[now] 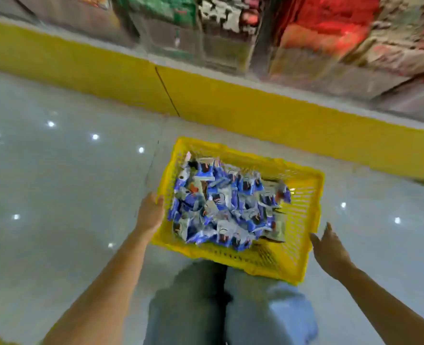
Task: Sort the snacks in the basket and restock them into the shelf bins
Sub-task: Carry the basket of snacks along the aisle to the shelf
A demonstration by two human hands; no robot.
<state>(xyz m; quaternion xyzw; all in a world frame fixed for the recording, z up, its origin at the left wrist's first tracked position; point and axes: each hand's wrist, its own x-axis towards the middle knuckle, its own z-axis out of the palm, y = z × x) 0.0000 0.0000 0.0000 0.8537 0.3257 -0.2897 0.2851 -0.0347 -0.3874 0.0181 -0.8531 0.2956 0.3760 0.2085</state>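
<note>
Left hand [151,212] gripping basket [303,215] left rim; right hand [330,252] open, empty. Stiff basket, probably light, slippery packets [228,202].

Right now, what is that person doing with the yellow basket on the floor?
A person is bending over a yellow basket full of blue and white snack packets. The left hand is on the basket's left rim, with its fingers curled over the edge. The right hand is open beside the right side, not touching it. The basket sits on the shiny floor in front of blurry shelf bins. No packet has been picked up yet.
</note>
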